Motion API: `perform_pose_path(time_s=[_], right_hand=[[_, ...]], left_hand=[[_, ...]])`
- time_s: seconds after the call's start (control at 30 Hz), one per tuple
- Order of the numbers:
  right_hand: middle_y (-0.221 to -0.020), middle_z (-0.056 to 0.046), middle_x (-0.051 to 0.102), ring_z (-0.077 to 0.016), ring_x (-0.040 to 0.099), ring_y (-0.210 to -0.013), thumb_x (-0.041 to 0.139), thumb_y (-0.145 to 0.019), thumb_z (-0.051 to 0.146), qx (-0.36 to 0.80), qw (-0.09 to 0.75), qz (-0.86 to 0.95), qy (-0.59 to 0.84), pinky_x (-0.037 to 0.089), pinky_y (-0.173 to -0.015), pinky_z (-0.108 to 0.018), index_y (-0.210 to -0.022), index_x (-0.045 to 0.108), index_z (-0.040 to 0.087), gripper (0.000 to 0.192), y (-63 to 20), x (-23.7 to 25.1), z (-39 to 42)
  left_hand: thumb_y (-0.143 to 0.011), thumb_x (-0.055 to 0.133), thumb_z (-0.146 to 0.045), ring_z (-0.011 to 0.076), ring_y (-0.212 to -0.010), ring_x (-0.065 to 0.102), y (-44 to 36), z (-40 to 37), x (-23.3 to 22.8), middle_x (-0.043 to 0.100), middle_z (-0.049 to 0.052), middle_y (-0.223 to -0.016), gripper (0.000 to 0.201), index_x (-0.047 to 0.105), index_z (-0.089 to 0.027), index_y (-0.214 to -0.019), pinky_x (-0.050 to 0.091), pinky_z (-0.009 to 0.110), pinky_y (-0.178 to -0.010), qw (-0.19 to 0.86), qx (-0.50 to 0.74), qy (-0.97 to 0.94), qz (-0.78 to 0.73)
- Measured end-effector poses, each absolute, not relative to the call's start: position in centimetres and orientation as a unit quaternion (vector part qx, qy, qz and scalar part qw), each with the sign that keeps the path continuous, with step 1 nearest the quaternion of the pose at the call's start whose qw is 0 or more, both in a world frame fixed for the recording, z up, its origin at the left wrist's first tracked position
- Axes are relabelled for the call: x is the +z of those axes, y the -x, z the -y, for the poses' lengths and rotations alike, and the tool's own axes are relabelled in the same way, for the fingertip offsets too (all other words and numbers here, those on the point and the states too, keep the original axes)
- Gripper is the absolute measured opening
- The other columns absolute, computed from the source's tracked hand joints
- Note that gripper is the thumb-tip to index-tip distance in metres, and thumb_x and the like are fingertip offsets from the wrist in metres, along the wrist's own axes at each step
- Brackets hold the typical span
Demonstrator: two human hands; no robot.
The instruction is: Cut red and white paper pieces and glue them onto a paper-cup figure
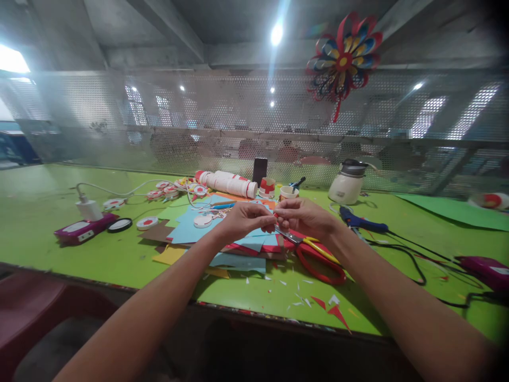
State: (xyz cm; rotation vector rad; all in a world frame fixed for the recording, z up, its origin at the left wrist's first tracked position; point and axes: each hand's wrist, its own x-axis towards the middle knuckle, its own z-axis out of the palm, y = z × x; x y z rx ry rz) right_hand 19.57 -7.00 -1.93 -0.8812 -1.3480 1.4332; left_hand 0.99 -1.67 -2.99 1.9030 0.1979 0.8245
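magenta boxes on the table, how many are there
2. One magenta box lies at the left with a white charger on it; the other lies at the far right edge, partly cut off. More could be hidden under the paper pile.

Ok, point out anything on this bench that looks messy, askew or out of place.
Small paper scraps, red and white, lie scattered on the green table near its front edge. The coloured paper sheets sit in a loose, crooked pile, with red scissors lying open against it. Both hands, left hand and right hand, pinch something small above the pile.
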Motion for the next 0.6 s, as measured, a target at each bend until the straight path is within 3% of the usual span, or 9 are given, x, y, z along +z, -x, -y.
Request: perform_pose_path(time_s=[0.6], right_hand=[[-0.06,0.0,0.062,-0.006,0.053,-0.051,0.076,-0.067,0.023,0.546,0.485,0.567,0.38,0.043,-0.051,-0.021,-0.072,0.068,0.012,0.014,-19.38,-1.99,6.98]], left_hand=[[-0.073,0.068,-0.035,0.0108,-0.062,0.058,-0.87,1.38,-3.1,0.066,0.005,-0.064,0.024,0.067,-0.011,-0.07,0.047,0.026,-0.064,0.521,0.339,-0.778,-0.084]])
